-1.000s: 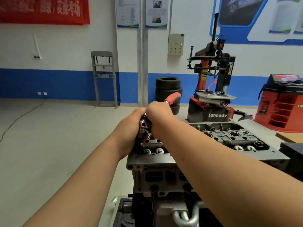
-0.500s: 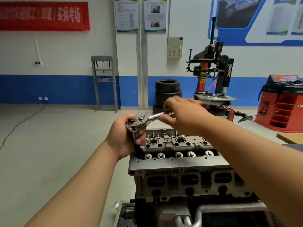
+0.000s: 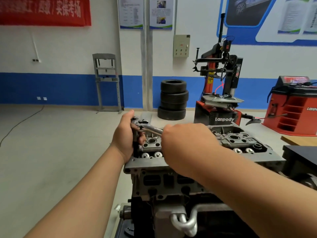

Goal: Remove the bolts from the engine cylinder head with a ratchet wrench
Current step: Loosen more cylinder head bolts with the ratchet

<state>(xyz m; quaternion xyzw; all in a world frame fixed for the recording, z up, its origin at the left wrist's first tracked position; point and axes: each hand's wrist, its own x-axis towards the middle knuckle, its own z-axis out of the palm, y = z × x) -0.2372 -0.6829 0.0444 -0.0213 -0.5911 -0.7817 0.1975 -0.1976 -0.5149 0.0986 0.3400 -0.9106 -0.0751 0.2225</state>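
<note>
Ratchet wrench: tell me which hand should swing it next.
Right. The right hand covers the handle end of the ratchet wrench, where leverage lies; the left hand grips its head and socket shaft, steadying them at the left corner of the cylinder head.

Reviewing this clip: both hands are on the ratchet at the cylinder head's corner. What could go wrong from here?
1. The left hand grips the ratchet wrench at its head; if the tool tips or slips, that hand could strike the cylinder head.
2. The right hand holds the handle low over the casting, so a sudden release may bang its knuckles.
</note>
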